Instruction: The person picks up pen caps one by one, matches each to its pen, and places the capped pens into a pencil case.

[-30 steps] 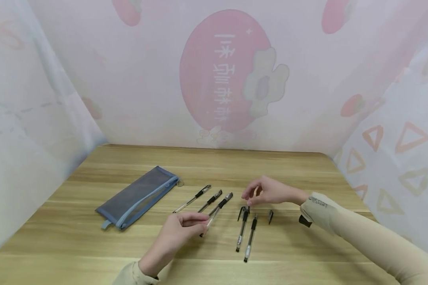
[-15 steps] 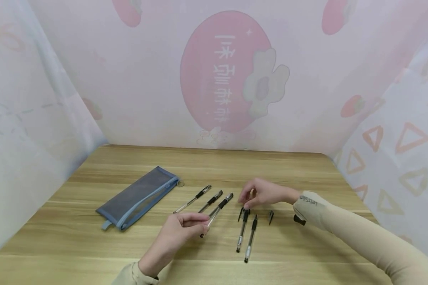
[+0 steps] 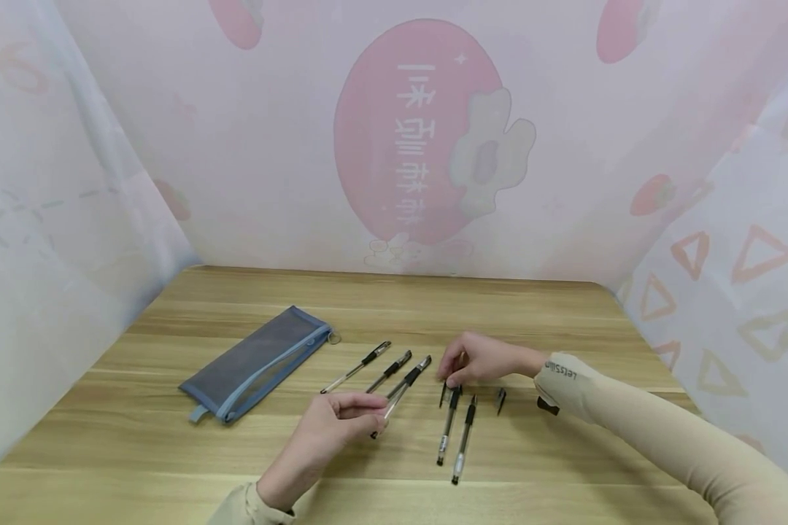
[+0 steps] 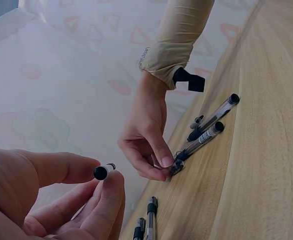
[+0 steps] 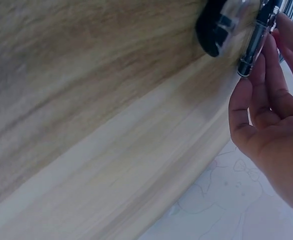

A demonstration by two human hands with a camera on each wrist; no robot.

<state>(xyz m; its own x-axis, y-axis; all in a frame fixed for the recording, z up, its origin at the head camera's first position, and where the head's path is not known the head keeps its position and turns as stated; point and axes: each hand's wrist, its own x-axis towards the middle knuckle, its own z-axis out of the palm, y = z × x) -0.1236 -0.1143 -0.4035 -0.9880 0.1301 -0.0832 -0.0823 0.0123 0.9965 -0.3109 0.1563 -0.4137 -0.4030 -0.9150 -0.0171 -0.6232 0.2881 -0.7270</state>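
Note:
My left hand pinches a slim clear-barrelled pen between thumb and forefinger; in the left wrist view the black end of this pen points at the camera. Over the table's middle, my right hand has its thumb and fingertips curled on a small clear-and-black pen cap by the tip of a lying pen. The fingers partly cover that cap. Another pen with a black grip lies alongside, and a loose cap is to its right.
A blue mesh pencil pouch with a zip lies at left on the wooden table. Between pouch and hands lie more pens, one thin pen farthest left and a capped pen beside it. Printed cloth walls surround the table.
My right hand has moved left and slightly down, and its fingertips have come onto the cap by the pen tip. The left hand keeps its pinch on its pen, nearly still.

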